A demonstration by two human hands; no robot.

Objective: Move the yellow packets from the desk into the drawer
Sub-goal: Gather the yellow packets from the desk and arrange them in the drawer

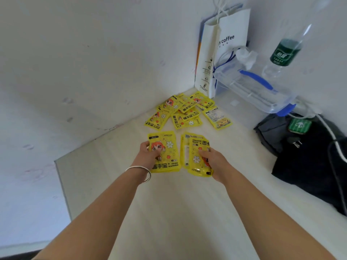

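Yellow cartoon-printed packets [180, 113] lay overlapping far back; nearer, a single packet [170, 147] faced up left; a small stack [193, 145] right.

head-worn view, downward over desk [169, 212]

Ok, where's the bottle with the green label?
In the head view the bottle is at the upper right by the wall, behind the clear box and right of the white coffee bag.
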